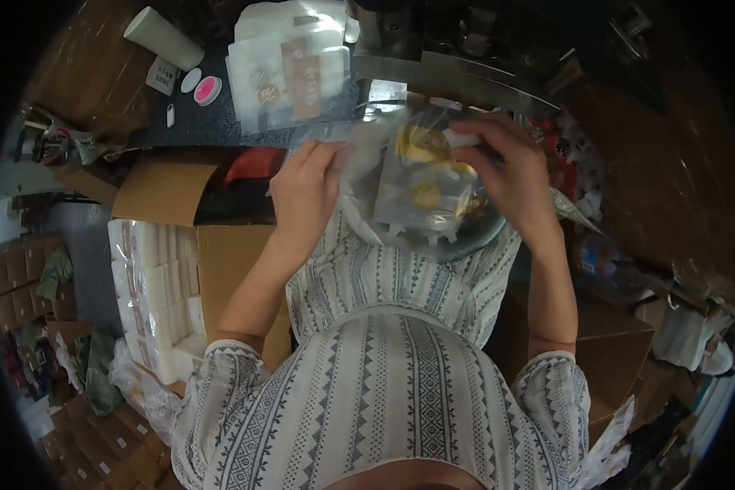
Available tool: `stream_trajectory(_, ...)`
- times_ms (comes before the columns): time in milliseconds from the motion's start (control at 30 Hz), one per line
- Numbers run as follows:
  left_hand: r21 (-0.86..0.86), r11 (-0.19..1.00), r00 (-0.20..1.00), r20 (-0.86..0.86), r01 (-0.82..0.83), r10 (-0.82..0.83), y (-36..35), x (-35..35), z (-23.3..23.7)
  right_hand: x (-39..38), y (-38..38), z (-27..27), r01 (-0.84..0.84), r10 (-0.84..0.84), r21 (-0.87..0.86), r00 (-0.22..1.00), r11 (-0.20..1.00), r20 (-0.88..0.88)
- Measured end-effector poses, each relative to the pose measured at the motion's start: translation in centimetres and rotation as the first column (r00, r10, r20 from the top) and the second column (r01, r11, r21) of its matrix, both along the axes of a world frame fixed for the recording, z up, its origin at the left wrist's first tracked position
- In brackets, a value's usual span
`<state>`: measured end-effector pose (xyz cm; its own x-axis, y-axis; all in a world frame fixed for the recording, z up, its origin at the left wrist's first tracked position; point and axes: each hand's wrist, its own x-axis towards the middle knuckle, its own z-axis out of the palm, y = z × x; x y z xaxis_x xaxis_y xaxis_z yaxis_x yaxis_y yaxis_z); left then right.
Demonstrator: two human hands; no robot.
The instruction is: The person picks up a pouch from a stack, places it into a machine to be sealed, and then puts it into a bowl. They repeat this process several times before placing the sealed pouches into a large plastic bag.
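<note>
My left hand (306,184) is closed in a pinch at the edge of a thin clear plastic bag (359,159), which looks blurred. To its right, my right hand (510,171) closes thumb and fingers on a small white piece (463,139) whose kind I cannot make out. Between the hands are clear plastic packets with yellow print (425,194). These packets lie in or over a round, see-through basin (486,233) on my lap. The overlapping plastic hides where one packet ends and another begins.
Ahead on the dark table lie a stack of printed clear bags (290,73), a pink-topped round tin (207,91) and a white cup (163,38) on its side. An open cardboard box (237,253) and stacked white packs (155,286) stand left; another cardboard box (600,351) is right.
</note>
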<state>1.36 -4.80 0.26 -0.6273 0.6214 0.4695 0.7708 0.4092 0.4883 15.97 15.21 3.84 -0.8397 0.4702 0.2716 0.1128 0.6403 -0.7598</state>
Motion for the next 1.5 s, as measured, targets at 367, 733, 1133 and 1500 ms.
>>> stream_trajectory(367,-0.017,0.910,0.721,0.616,0.414,-0.317,5.5,0.8,-2.6,0.3,1.2,-1.0,-0.027,0.032,-0.168,0.999,0.985,0.030)
stream_trajectory(733,0.212,0.976,0.603,0.772,0.050,-0.199,6.2,-3.3,-2.4,4.9,10.1,-7.5,0.372,-0.552,0.531,0.802,0.762,0.230)
stream_trajectory(1133,-0.221,0.973,0.969,-0.247,-0.061,0.004,0.1,-6.3,-7.1,5.9,8.9,-6.2,0.361,-0.383,0.147,0.908,0.921,0.169)
stream_trajectory(1500,-0.010,1.000,1.000,-0.005,-0.025,0.025,-0.6,-1.0,-1.7,2.6,1.3,-0.6,0.062,-0.104,-0.551,0.994,0.832,-0.044)
